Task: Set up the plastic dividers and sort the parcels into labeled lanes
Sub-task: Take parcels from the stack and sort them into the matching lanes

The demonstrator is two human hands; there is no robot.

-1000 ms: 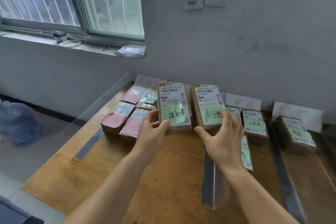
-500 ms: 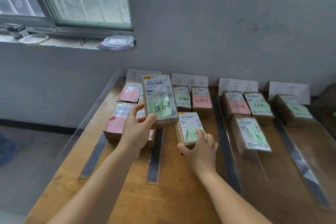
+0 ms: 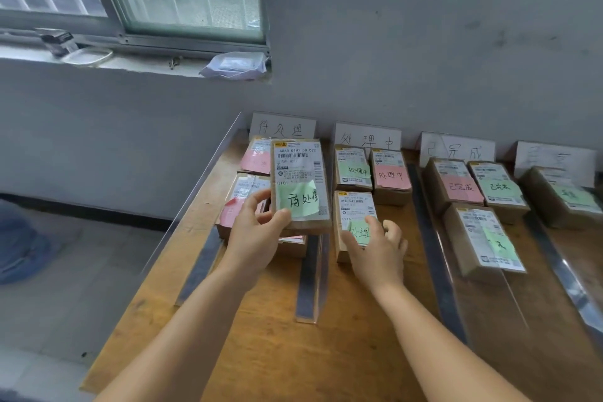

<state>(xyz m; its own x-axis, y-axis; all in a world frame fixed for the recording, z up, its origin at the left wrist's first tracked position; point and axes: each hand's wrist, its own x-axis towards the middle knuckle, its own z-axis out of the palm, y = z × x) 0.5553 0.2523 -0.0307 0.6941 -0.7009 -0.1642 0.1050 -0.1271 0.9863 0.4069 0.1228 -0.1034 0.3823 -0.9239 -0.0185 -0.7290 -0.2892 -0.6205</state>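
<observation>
- left hand (image 3: pixel 257 232) grips a green-tagged parcel (image 3: pixel 298 186), held up over the leftmost lane
- right hand (image 3: pixel 375 246) lies fingers-flat on another parcel (image 3: pixel 354 222) sitting in the second lane, just past the clear divider (image 3: pixel 311 277)

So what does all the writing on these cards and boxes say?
"待处理": card on the wall
"处理中": second card
"已完成": third card
"4068 0101-30 022", "待处理": held parcel
"处理中": pink note
"已完成": pink note on third-lane box
Fourth card, fine label print: too blurred.
</observation>
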